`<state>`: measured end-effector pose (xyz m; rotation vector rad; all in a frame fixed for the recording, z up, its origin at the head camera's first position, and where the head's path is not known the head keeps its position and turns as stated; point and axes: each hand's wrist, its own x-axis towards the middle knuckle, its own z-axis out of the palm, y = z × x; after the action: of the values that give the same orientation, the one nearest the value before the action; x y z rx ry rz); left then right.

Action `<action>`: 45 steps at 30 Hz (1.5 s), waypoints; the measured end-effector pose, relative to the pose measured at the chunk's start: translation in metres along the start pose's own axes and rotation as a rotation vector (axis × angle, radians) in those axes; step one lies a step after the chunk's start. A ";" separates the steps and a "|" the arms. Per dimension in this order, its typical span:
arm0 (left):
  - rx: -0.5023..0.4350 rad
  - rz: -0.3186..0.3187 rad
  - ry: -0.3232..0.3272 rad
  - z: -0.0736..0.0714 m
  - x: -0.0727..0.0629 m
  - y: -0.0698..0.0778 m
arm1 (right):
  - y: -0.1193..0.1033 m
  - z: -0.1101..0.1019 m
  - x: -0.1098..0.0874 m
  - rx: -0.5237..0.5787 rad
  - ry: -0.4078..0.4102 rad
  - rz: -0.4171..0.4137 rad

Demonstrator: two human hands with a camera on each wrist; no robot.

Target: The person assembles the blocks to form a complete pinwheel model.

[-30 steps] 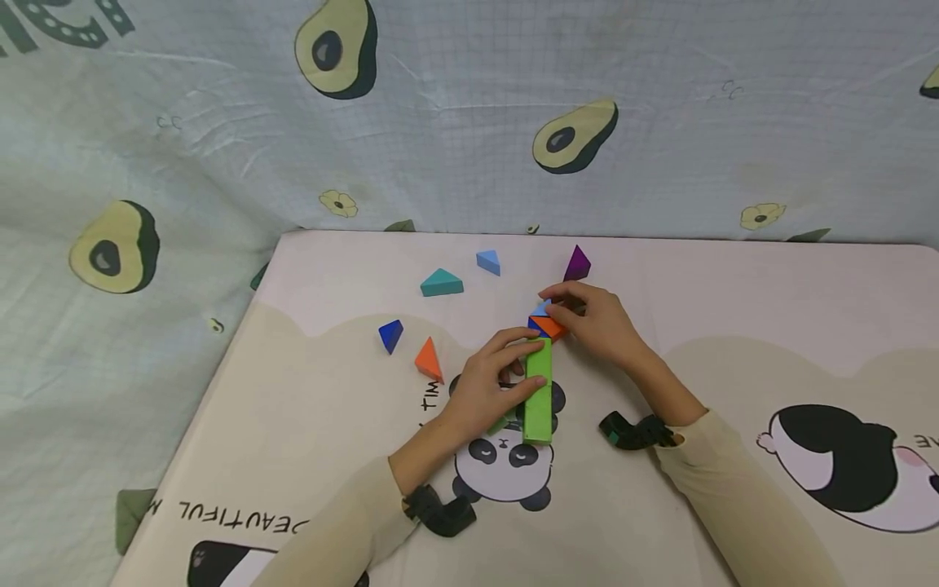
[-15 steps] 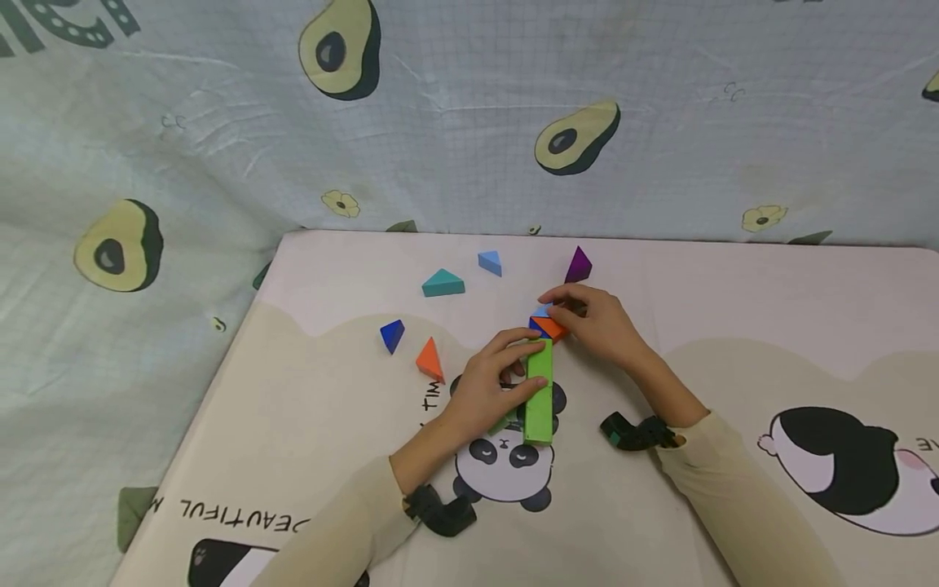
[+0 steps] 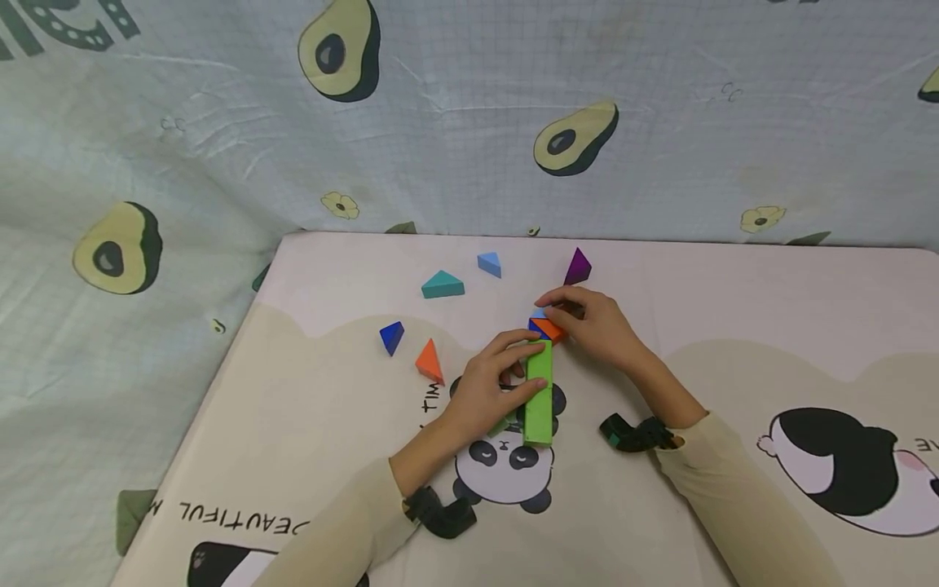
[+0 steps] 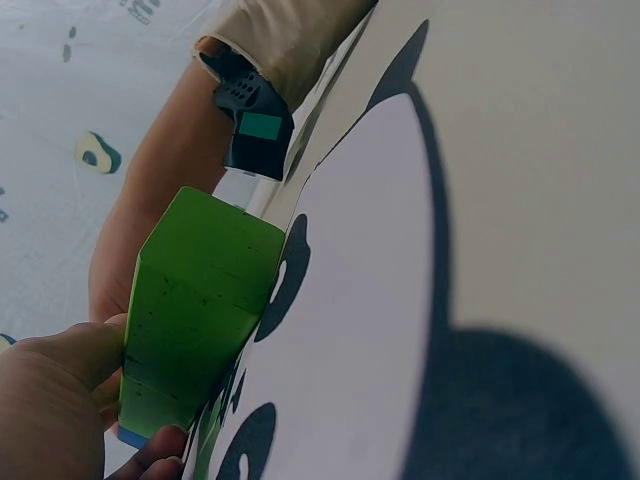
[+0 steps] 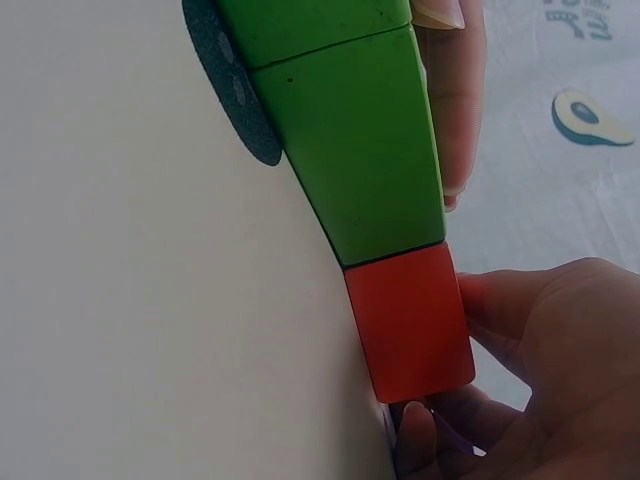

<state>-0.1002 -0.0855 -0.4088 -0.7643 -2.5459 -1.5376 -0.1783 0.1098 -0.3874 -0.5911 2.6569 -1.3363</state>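
In the head view, a row of green blocks [image 3: 538,408] lies on the panda print. My left hand [image 3: 484,387] holds the row from its left side, thumb and fingers bent over it. Against the far end sit an orange triangular block [image 3: 552,328] and a dark blue one [image 3: 536,327]. Just beyond them my right hand [image 3: 596,320] pinches a light blue triangular block [image 3: 539,313], mostly covered by the fingers. The right wrist view shows the orange block's face [image 5: 415,325] flush with the green row [image 5: 365,140]. From the left wrist, the green end [image 4: 200,290] appears close up.
Loose triangular blocks lie around: dark blue [image 3: 392,337], orange [image 3: 429,362], teal [image 3: 443,284] and light blue [image 3: 489,264] to the left, purple [image 3: 578,267] behind my right hand. The printed tabletop [image 3: 734,302] ends at an avocado-patterned cloth [image 3: 455,163].
My right fingertips have shifted slightly left, covering more of the light blue triangular block. My left hand and the green row hold still.
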 end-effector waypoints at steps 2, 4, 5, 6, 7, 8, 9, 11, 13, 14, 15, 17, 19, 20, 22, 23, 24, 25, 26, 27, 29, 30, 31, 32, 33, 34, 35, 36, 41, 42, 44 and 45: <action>-0.003 -0.001 -0.005 0.000 0.000 0.000 | 0.000 0.000 0.000 -0.001 -0.002 0.005; -0.003 0.000 -0.007 0.000 0.000 0.000 | 0.000 0.000 0.000 -0.003 -0.003 0.008; -0.004 0.000 -0.008 0.001 0.000 0.000 | 0.000 0.000 -0.001 -0.002 -0.003 0.008; -0.004 0.000 -0.007 0.001 0.000 0.000 | 0.000 0.000 -0.001 -0.002 -0.004 0.009; -0.004 -0.002 -0.007 0.001 0.000 0.000 | 0.000 0.000 -0.001 -0.002 -0.005 0.009; -0.005 -0.002 -0.006 0.001 0.000 0.000 | 0.000 0.000 -0.001 0.000 -0.005 0.008; -0.006 -0.003 -0.006 0.001 0.000 0.000 | 0.000 0.000 -0.001 0.001 -0.005 0.007; -0.006 -0.005 -0.005 0.000 0.000 0.000 | -0.001 0.000 0.000 0.001 -0.006 0.006; -0.006 -0.004 -0.003 0.000 0.000 0.000 | -0.001 0.000 0.000 0.000 -0.005 0.005; -0.005 -0.001 -0.002 0.000 0.000 0.000 | 0.000 0.000 0.000 -0.001 -0.004 0.005; -0.004 0.002 -0.001 0.000 0.000 0.000 | 0.000 0.000 0.000 -0.003 -0.003 0.006; -0.002 0.005 0.001 0.000 0.000 0.000 | -0.001 0.000 0.000 -0.005 -0.003 0.009; -0.001 0.008 0.001 0.000 0.000 0.000 | -0.001 0.000 0.000 -0.003 -0.003 0.013; -0.001 0.009 0.001 0.000 0.000 0.000 | -0.001 0.000 0.000 -0.001 -0.004 0.014; -0.001 0.008 0.002 0.000 0.001 0.000 | -0.002 0.000 0.000 0.004 -0.006 0.018; -0.001 0.008 0.002 0.000 0.001 0.000 | -0.002 0.000 0.000 0.006 -0.007 0.019; -0.001 0.007 0.002 0.000 0.001 0.000 | -0.002 0.000 0.000 0.006 -0.007 0.021; 0.000 0.005 0.002 0.000 0.001 0.000 | -0.002 0.000 0.000 0.006 -0.007 0.022; 0.001 0.004 0.002 0.000 0.001 0.000 | -0.002 -0.001 0.000 0.003 -0.007 0.023; 0.001 0.002 0.001 0.000 0.001 0.000 | -0.002 -0.001 0.000 0.002 -0.007 0.024; 0.002 -0.001 0.001 0.000 0.001 0.000 | -0.002 -0.001 0.000 0.000 -0.008 0.027; 0.002 -0.003 0.000 0.000 0.001 0.000 | -0.002 -0.001 0.000 0.001 -0.009 0.027; 0.003 -0.004 -0.001 0.000 0.001 0.001 | -0.002 -0.001 0.000 0.001 -0.010 0.026; 0.004 -0.006 -0.002 0.000 0.001 0.001 | -0.002 -0.001 0.000 0.002 -0.011 0.027; 0.005 -0.007 -0.003 0.000 0.001 0.001 | -0.002 -0.001 0.000 0.006 -0.013 0.026; 0.005 -0.008 -0.003 0.000 0.001 0.001 | -0.003 -0.001 0.000 0.008 -0.015 0.026; 0.006 -0.009 -0.003 0.000 0.001 0.001 | -0.003 -0.001 0.000 0.008 -0.017 0.025; 0.005 -0.009 -0.004 0.000 0.001 0.001 | -0.003 -0.001 0.000 0.008 -0.019 0.024; 0.005 -0.008 -0.005 0.000 0.001 0.003 | -0.004 -0.002 0.000 -0.005 -0.035 0.015; 0.006 -0.008 -0.005 0.000 0.001 0.003 | -0.004 -0.002 0.000 -0.009 -0.038 0.011; 0.007 -0.008 -0.005 0.000 0.001 0.004 | -0.004 -0.002 0.000 -0.014 -0.044 0.003; 0.008 -0.008 -0.005 0.000 0.001 0.004 | -0.004 -0.002 0.000 -0.016 -0.047 0.001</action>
<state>-0.0997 -0.0840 -0.4051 -0.7590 -2.5595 -1.5294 -0.1775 0.1092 -0.3825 -0.6154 2.6325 -1.2854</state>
